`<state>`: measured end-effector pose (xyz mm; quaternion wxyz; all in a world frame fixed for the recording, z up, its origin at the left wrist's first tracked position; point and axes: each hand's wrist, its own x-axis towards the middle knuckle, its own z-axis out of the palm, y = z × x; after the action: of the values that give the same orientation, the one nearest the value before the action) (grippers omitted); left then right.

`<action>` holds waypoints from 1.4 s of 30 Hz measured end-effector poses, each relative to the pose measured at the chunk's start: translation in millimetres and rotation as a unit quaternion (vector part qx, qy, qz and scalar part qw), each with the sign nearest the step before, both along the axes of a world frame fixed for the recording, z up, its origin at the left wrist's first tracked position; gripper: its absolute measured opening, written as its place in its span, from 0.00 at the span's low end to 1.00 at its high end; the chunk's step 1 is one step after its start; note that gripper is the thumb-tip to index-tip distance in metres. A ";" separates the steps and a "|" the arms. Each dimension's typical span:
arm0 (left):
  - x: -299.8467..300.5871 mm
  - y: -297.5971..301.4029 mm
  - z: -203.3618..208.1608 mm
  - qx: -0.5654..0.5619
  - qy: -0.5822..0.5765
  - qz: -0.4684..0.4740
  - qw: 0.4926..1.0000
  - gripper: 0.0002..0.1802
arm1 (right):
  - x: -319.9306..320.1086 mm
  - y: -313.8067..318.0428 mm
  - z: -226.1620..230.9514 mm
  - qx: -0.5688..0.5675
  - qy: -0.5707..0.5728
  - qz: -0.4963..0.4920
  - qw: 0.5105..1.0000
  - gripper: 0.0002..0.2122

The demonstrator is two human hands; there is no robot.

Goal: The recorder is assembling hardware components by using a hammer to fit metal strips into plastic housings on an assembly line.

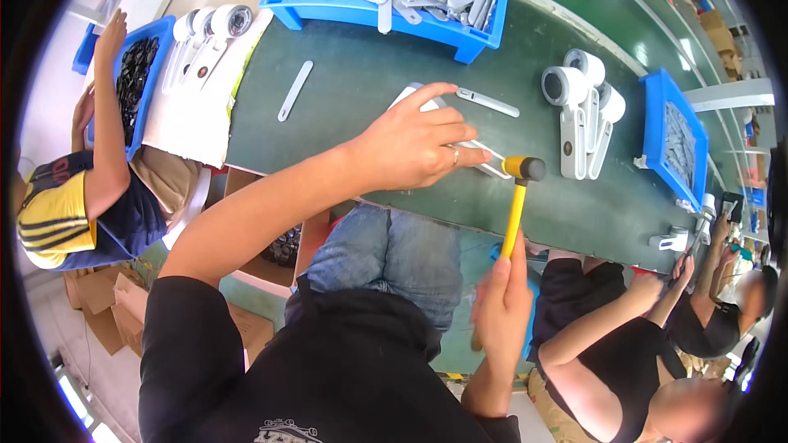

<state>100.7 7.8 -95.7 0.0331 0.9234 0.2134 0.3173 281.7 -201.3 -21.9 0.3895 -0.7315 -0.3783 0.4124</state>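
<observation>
My right hand (502,303) is closed round the yellow handle of a small mallet (515,213). The mallet's yellow and black head is at the far end of a white elongated handle piece (492,166) lying on the green table. My left hand (423,143) holds that piece down, its fingers over the top and covering most of it. Just beyond my left fingers lies a grey slotted strip (488,102). A second grey strip (295,90) rests farther left.
A blue bin (377,12) heaped with grey strips stands at the back. White handheld devices with round heads (584,111) stand to the right, near another blue bin (673,135); similar ones (205,45) lie left. Co-workers sit at left (90,189) and right (624,361).
</observation>
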 end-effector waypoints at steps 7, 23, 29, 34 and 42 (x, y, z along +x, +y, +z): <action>1.5 -0.8 4.4 -0.019 -0.022 -0.005 1.000 0.14 | 7.4 2.9 -23.3 -0.055 -0.085 0.061 0.993 0.24; -34.3 -6.2 35.0 -0.073 0.057 -0.045 0.995 0.13 | -6.6 -14.6 -1.2 0.158 0.080 0.006 0.984 0.25; -63.2 -51.3 -4.8 -0.125 -0.084 0.155 0.976 0.22 | -24.0 2.1 -2.3 0.049 0.019 0.078 0.996 0.25; -58.0 -36.9 -15.7 -0.094 -0.110 0.120 0.982 0.20 | -32.8 8.4 19.1 0.081 -0.009 0.077 0.994 0.28; -59.7 -35.2 -18.7 -0.114 -0.108 0.129 0.979 0.20 | -42.0 23.3 1.9 0.012 -0.081 0.109 0.991 0.26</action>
<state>40.9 -27.4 -114.5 0.1196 0.8384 0.3605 0.3909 239.7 -178.0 -20.0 0.3190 -0.7122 -0.4907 0.3875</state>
